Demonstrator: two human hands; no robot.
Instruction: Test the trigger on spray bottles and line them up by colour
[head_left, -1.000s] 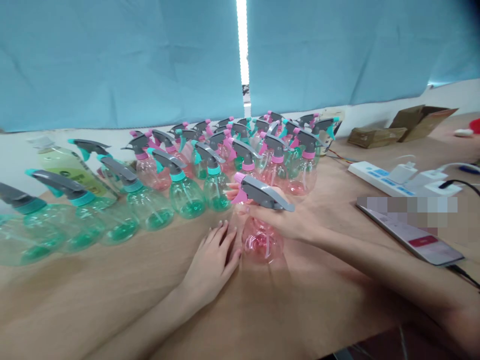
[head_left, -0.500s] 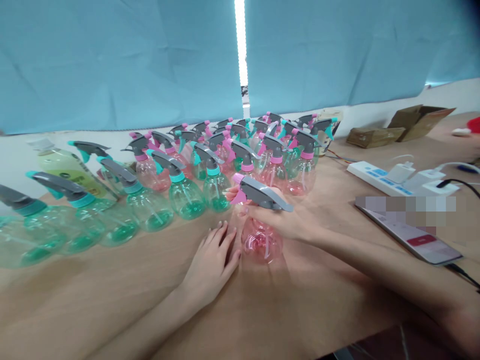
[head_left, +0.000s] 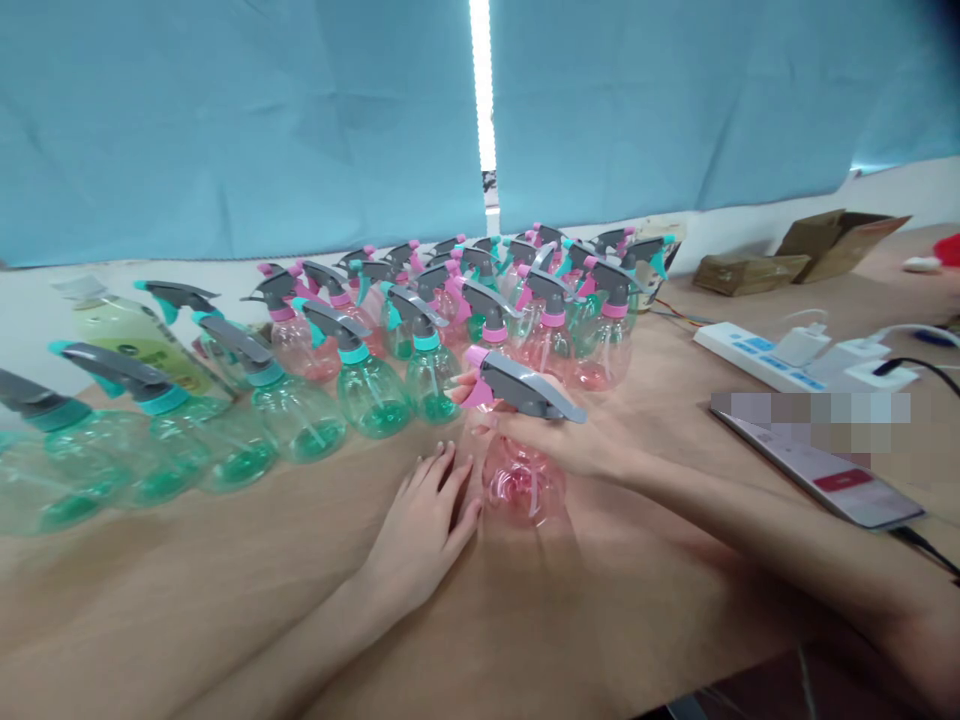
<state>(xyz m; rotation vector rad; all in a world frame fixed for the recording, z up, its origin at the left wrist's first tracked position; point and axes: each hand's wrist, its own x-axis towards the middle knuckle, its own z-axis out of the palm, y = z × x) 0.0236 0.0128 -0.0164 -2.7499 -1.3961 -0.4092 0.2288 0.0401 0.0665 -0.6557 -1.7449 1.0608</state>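
Observation:
A clear pink spray bottle (head_left: 525,485) with a grey and pink trigger head stands upright on the table in front of me. My right hand (head_left: 551,432) wraps round its neck, just under the spray head, with the fingers partly hidden behind the trigger. My left hand (head_left: 420,535) lies flat on the table to the left of this bottle, fingers spread and holding nothing; its thumb is close to the bottle's side. The nearest green spray bottle (head_left: 435,385) stands beyond my left fingertips.
Rows of green and pink spray bottles (head_left: 375,395) fill the left and back. A large bottle of yellowish liquid (head_left: 135,335) stands far left. On the right are a phone (head_left: 817,470), a power strip (head_left: 750,355) with chargers, and cardboard boxes (head_left: 840,245).

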